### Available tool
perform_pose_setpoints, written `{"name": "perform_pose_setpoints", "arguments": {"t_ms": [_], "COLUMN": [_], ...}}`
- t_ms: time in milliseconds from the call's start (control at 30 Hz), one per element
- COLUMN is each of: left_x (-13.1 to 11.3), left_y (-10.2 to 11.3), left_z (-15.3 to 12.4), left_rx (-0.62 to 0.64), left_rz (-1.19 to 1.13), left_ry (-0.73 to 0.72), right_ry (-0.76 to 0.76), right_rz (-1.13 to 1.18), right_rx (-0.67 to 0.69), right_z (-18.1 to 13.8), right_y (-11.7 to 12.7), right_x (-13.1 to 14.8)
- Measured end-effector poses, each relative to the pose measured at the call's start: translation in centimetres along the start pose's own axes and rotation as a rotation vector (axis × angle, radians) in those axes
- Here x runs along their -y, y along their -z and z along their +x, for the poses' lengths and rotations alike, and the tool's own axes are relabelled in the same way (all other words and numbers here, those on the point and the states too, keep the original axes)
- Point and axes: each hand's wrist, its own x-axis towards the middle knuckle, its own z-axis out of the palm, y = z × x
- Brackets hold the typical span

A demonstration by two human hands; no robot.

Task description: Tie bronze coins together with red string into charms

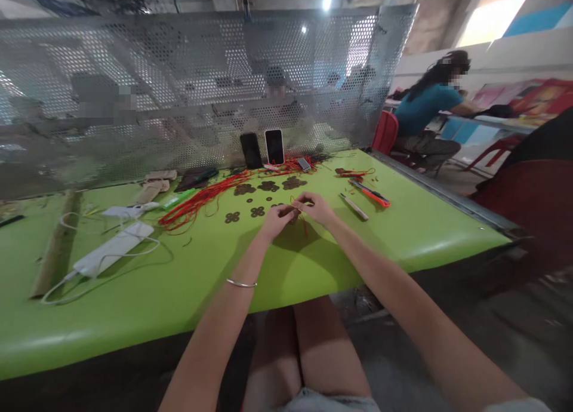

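Observation:
Both hands meet above the green tabletop, their fingertips pinched close together. A thin red cord hangs below the fingers, and a small loop of it rises above them. My left hand is closed on this cord, and my right hand pinches it from the other side. Something dark and round shows partly under the fingers; its kind is hidden. Just beyond lie coin-like discs with holes, some in clusters, others in larger piles. A long bundle of red cords stretches along their left.
At right lie a slim pale-handled tool and an orange-and-black tool. Two phones lean against the perforated metal screen. A white power strip with cables lies left. Another person sits at a table on the right.

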Motion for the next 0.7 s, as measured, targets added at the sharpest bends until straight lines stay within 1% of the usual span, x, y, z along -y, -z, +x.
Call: {"name": "perform_pose_setpoints", "arguments": {"t_ms": [100, 333, 433, 533, 700], "left_x": [0.3, 1.3, 1.2, 0.9, 0.4], "left_y": [0.0, 0.8, 1.0, 0.8, 0.6], "left_z": [0.2, 0.7, 0.6, 0.3, 0.0], "left_rx": [-0.01, -0.091, -0.12, -0.123, -0.123], "left_rz": [-0.006, -0.017, -0.027, -0.037, -0.041], "left_ry": [0.01, 0.047, 0.059, 0.062, 0.062], "right_ry": [-0.03, -0.179, -0.212, -0.236, -0.246], "right_rz": [0.019, 0.127, 0.174, 0.208, 0.24], "right_rx": [0.019, 0.163, 0.173, 0.179, 0.236], "right_z": [0.0, 0.4, 0.4, 0.3, -0.1], "right_y": [0.1, 0.6, 0.7, 0.7, 0.8], "right_x": [-0.1, -0.6, -0.9, -1.0, -0.7]}}
